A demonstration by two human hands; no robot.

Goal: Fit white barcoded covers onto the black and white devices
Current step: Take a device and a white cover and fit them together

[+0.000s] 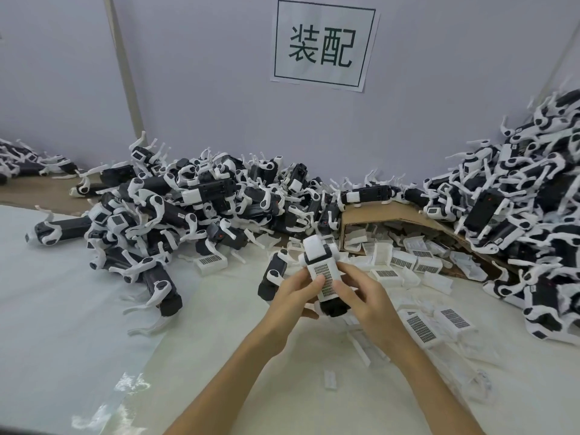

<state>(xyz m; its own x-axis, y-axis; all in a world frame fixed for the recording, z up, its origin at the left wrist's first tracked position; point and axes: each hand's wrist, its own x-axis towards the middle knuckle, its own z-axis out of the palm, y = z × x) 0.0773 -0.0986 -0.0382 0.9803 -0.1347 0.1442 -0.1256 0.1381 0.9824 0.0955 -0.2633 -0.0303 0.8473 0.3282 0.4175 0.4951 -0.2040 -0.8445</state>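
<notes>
Roughly mid-tabletop (219, 346), both hands clamp one black and white device (334, 309). The left hand (292, 296) curls round its left side, thumb on the white barcoded cover (326, 273); the right hand (361, 296) grips the cover's other edge. Loose covers (420, 329) lie toward the right edge, near a cardboard box (392, 211). Heaped devices (188, 196) line the far edge.
</notes>
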